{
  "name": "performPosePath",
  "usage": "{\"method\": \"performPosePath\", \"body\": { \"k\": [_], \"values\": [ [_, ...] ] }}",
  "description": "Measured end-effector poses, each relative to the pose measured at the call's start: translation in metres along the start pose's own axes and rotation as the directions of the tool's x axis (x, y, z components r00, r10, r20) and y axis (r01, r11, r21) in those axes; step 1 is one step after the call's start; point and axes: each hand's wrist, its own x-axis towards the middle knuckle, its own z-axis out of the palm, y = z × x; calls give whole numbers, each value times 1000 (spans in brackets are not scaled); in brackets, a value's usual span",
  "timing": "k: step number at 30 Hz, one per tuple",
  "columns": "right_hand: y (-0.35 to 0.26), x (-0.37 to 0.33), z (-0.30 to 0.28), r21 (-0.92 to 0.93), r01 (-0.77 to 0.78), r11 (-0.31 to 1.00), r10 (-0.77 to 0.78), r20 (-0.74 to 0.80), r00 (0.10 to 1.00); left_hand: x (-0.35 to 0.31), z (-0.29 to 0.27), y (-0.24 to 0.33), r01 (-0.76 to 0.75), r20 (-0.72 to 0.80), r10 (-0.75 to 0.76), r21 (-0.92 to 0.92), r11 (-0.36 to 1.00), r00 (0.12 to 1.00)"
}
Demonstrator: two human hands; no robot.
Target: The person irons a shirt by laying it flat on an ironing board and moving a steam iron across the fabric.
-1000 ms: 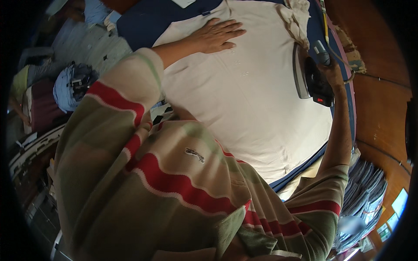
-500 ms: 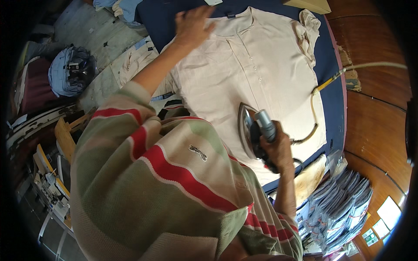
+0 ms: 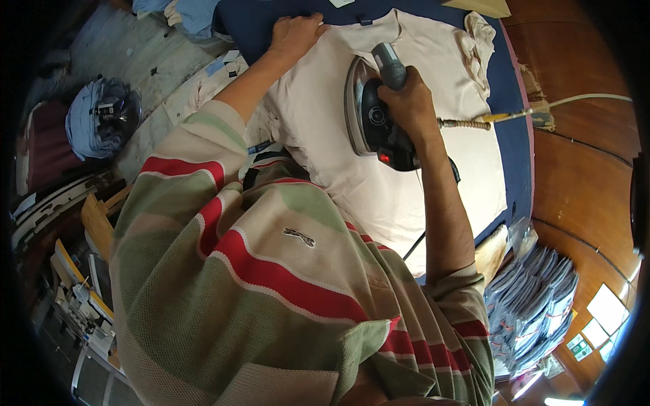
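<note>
Two hands are at work on a cream shirt [image 3: 413, 176] spread flat over a blue-covered worktop [image 3: 257, 24]. The right hand [image 3: 406, 105] is wrapped tight around the grey handle of an iron [image 3: 369, 118], whose metal sole rests on the shirt's chest area, just below the collar. A cord with a coiled guard [image 3: 467, 124] leaves the iron on the far side of that hand and runs off toward the wooden wall [image 3: 575, 183]. The left hand [image 3: 294, 34] lies palm down with its fingers curled on the shirt's shoulder near the neck opening, pressing the cloth against the worktop; it holds nothing. It sits up and to the left of the iron, apart from it. The shirt's other sleeve is bunched at the far corner beyond the right hand. Below the right forearm, beside the worktop's edge, stands a stack of folded bluish garments [image 3: 535, 298]. Out past the left arm, on the floor, sits a heap of blue cloth [image 3: 98, 122]. The person wears a striped knit top in green, red and beige.
</note>
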Motion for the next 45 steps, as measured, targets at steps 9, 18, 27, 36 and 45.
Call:
{"method": "performPosePath", "body": {
  "k": [9, 18, 27, 36, 45],
  "values": [
    [-31, 30, 17, -21, 149, 989, -146, 119, 982, -59, -18, -20, 106, -449, -156, -134, 985, 880],
    [-56, 57, 29, -34, 240, 970, -231, 172, 958, -133, -27, -9, 455, -35, -518, -432, 779, 854],
    [-70, 68, 32, -43, 274, 961, -259, 218, 941, -136, -8, -34, 421, 8, -551, -654, 628, 834],
    [-81, 65, 54, -76, 346, 935, -324, 213, 922, -140, -1, -47, 319, 90, -456, -832, 454, 885],
    [-32, -58, 29, -43, 264, 964, -231, 359, 904, -121, -12, -37, -54, -374, -196, -562, 825, 906]
  ]
}}
